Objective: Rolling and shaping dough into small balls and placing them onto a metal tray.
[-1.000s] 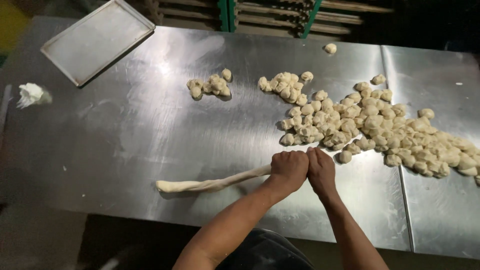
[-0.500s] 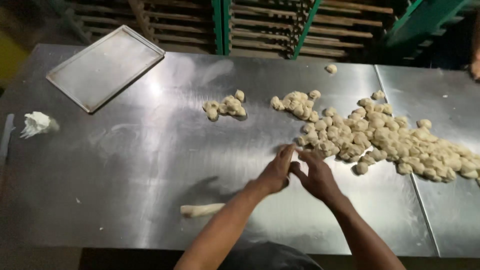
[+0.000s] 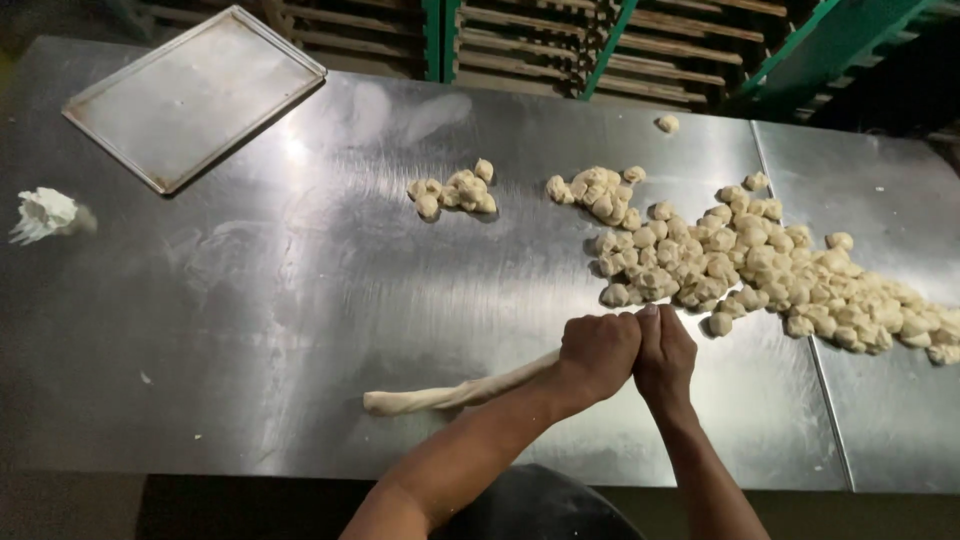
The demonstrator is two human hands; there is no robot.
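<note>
A long pale rope of dough [image 3: 455, 392] lies on the steel table [image 3: 300, 300], running from the lower middle up to my hands. My left hand [image 3: 597, 355] is closed around the rope's right end. Pressed against it, my right hand [image 3: 664, 358] grips the same end, fingers curled. Just beyond my hands spreads a big heap of small dough pieces [image 3: 740, 265]. A smaller cluster of dough pieces [image 3: 453, 192] sits farther back toward the middle.
An empty metal baking tray [image 3: 195, 95] rests at the back left corner. A crumpled white wad [image 3: 45, 215] lies at the left edge. One stray dough piece [image 3: 667, 123] sits at the back. Wooden pallets and green racking stand behind the table.
Half a second ago my hands were up at the heap with fingers spread and only a short stub of rope showed. Now both hands are clenched together lower down on the rope's end.
</note>
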